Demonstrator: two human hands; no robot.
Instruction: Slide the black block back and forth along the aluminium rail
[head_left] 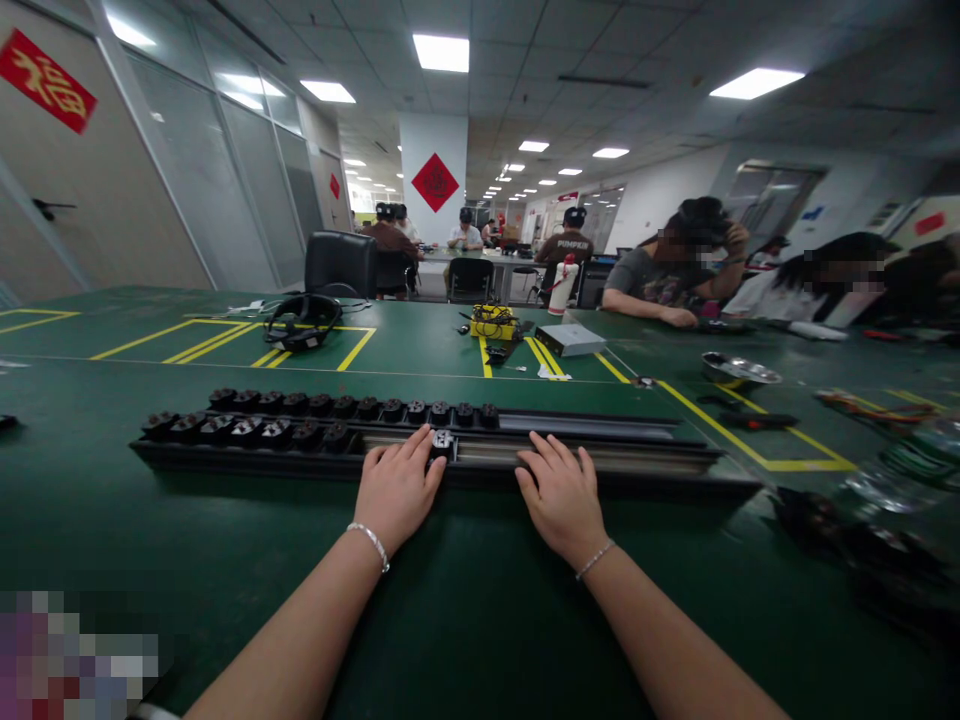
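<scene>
A green table spreads from the bottom edge to mid-frame. Across its center lie 2 long black rails: the front rail and, just behind it, the rear rail. At right, beyond the rails, a seated person leans an arm on the table.

The left hand, at center, is palm down over the front rail, fingers nearly straight and close together, thumb slightly apart; I cannot tell whether it grips the module at its tips. The right hand, right of center, has its fingers loosely spread over the front rail and holds nothing.

A black headset lies left of center behind the rails. Smallest, 12 black modules line the rear rail's left part; 7 front modules fill the front rail's left end, and 1 single module sits at the left hand's thumb and fingertips.
</scene>
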